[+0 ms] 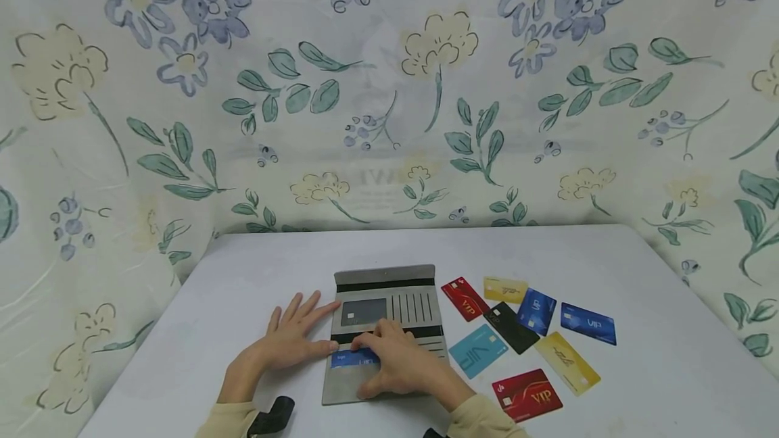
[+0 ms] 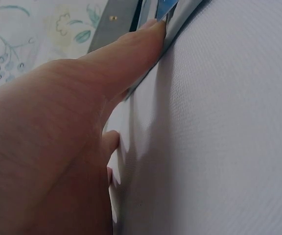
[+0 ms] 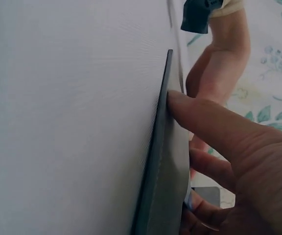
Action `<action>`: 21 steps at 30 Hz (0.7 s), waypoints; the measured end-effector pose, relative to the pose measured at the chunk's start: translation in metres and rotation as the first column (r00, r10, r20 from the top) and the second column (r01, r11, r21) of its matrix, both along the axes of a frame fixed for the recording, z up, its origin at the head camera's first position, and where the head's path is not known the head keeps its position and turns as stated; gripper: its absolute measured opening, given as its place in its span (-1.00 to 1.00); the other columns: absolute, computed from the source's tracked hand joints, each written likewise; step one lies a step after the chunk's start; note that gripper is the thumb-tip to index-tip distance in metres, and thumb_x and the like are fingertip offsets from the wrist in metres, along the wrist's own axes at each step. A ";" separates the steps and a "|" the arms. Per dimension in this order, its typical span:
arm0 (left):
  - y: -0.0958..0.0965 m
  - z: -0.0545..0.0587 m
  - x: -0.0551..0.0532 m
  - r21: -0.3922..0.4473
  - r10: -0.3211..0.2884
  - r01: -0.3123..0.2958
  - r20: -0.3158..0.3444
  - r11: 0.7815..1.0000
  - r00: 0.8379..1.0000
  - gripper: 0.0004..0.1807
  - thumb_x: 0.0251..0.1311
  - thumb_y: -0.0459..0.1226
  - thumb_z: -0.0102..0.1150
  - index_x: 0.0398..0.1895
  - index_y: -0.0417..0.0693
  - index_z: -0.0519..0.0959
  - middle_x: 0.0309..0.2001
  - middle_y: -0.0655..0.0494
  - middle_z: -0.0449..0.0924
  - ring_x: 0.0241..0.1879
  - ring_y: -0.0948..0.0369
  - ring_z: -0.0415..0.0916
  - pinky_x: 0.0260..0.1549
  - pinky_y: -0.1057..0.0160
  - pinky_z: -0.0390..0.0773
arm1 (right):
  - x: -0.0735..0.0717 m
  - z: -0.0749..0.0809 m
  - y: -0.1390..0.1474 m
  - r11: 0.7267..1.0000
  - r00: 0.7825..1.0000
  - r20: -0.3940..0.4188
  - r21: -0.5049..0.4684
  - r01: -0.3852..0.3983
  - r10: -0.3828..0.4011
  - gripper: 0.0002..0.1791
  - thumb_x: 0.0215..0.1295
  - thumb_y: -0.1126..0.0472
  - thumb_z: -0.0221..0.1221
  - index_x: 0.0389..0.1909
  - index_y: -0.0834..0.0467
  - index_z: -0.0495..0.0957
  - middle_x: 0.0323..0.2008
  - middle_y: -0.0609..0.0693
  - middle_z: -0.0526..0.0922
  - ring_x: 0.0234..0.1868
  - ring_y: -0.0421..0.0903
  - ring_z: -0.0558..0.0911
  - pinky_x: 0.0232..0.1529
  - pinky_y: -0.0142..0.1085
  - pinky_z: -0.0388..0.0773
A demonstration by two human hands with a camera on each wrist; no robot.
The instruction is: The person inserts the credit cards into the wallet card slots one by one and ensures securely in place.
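Grey holder (image 1: 402,293) beneath it, the right hand (image 1: 404,365) arches, fingers half bent at a blue card (image 1: 349,358) (pinched or pressed, I cannot tell); the left hand (image 1: 286,343) spreads its fingers, gripping nothing, thumb at the holder's edge. The holder lies on the tabletop (image 1: 274,259), the card partly in its lower pocket (image 1: 342,387).

"VIP" stands on the upper red card (image 1: 465,299), the lower red card (image 1: 527,395) and the rightmost blue card (image 1: 587,324); lettering on the wallet's (image 1: 420,306) blue card (image 1: 348,358) is unclear.
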State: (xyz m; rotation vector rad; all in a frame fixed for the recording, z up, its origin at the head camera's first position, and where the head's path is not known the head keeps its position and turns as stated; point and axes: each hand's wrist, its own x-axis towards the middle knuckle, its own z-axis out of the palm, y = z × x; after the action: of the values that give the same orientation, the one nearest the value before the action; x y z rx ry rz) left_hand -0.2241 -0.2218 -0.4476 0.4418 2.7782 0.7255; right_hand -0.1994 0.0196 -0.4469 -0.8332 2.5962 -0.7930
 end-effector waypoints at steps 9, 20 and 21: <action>0.001 -0.001 -0.001 -0.003 0.004 -0.004 -0.009 1.000 1.000 -0.14 0.14 0.17 0.29 0.48 0.10 0.27 0.55 -0.30 -0.10 0.49 -0.38 -0.39 0.30 -0.48 -0.45 | 0.005 0.003 -0.003 0.999 0.998 -0.061 0.045 0.015 -0.013 -0.39 0.03 -0.08 0.48 0.15 -0.18 0.53 -0.08 -0.16 0.36 0.02 -0.17 0.29 0.00 -0.22 0.37; 0.001 -0.001 -0.001 0.002 0.003 -0.003 -0.015 1.000 1.000 -0.14 0.14 0.16 0.29 0.47 0.09 0.28 0.54 -0.31 -0.10 0.49 -0.40 -0.39 0.29 -0.49 -0.45 | 0.007 0.002 -0.003 0.998 0.994 -0.112 0.068 0.010 -0.003 -0.41 0.06 -0.09 0.46 0.16 -0.14 0.55 -0.09 -0.18 0.37 -0.04 -0.21 0.27 0.01 -0.27 0.38; 0.001 -0.001 -0.001 0.002 0.002 -0.002 -0.016 1.000 1.000 -0.14 0.14 0.16 0.29 0.47 0.09 0.28 0.54 -0.31 -0.10 0.49 -0.40 -0.39 0.29 -0.49 -0.45 | 0.007 0.002 -0.003 0.997 0.993 -0.116 0.071 0.008 0.000 -0.41 0.06 -0.09 0.46 0.16 -0.15 0.55 -0.08 -0.18 0.37 -0.04 -0.21 0.27 0.02 -0.26 0.38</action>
State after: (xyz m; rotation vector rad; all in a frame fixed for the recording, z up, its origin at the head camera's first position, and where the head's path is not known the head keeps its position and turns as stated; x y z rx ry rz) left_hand -0.2251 -0.2208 -0.4490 0.4469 2.7941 0.7282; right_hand -0.1921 0.0161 -0.4453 -0.8776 2.7109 -0.6676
